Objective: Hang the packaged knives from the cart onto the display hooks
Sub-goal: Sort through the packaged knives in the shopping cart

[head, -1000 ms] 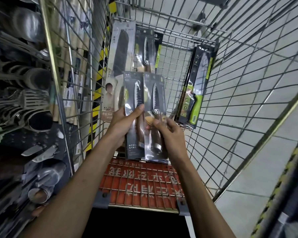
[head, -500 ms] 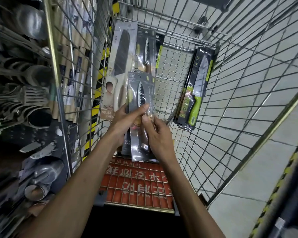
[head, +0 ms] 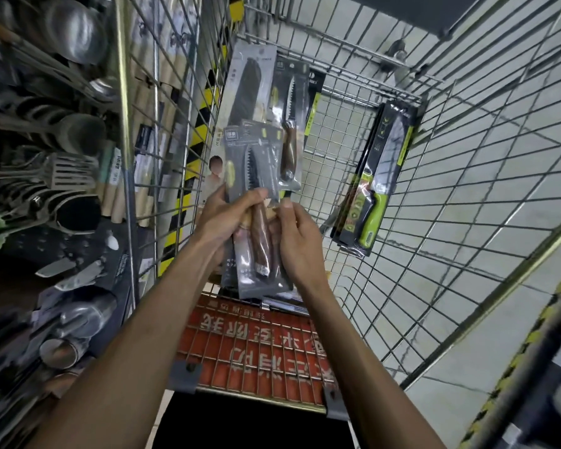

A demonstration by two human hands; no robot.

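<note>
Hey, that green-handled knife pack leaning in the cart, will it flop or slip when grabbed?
Probably stiff: the green-handled knife pack leans straight against the cart without sagging. Its glossy film may be slippery. Handle end likely heavier.

Even, cool overhead light fills the scene and is brightest on the pale floor tiles (head: 486, 361) toward 4 o'clock. A soft sheen glints off the plastic of the held knife pack (head: 256, 176) at centre and off the steel ladles (head: 75, 34) at 10 o'clock. The cart (head: 491, 303) wires bow with wide-angle distortion. The edges at 8 and 4 o'clock smear into blur.
</note>
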